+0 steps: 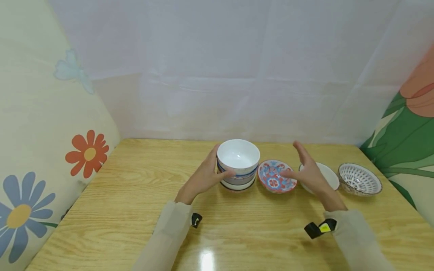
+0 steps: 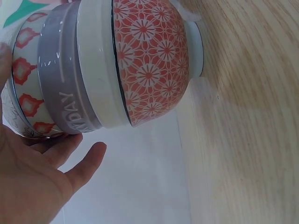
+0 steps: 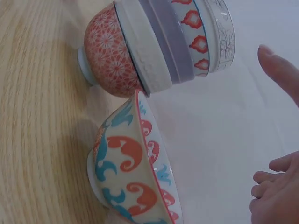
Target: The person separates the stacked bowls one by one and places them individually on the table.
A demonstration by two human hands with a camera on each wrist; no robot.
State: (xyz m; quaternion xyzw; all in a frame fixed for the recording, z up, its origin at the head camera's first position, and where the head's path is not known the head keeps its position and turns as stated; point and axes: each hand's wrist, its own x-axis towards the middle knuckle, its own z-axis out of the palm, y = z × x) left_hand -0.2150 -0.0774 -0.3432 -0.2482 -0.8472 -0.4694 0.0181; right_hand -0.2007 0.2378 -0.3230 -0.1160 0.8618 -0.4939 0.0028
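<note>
A stack of several nested bowls (image 1: 239,160) stands on the table, with a red flower-patterned bowl (image 2: 149,60) at its bottom. Above that come a cream bowl (image 2: 96,60), a grey-purple bowl (image 2: 60,65), a white bowl with red motifs (image 2: 28,70) and a white top bowl (image 3: 223,35). My left hand (image 1: 205,175) grips the upper part of the stack from the left, thumb across the front and fingers partly hidden behind. My right hand (image 1: 310,175), fingers spread and holding nothing, hovers over the right side of a red-and-blue patterned bowl (image 1: 272,178) beside the stack.
To the right, a white shallow bowl (image 1: 329,176) is partly covered by my right hand. Farther right sits a bowl with a dark dashed pattern (image 1: 360,180). The wooden table (image 1: 129,195) runs back to a white cloth backdrop (image 1: 203,105).
</note>
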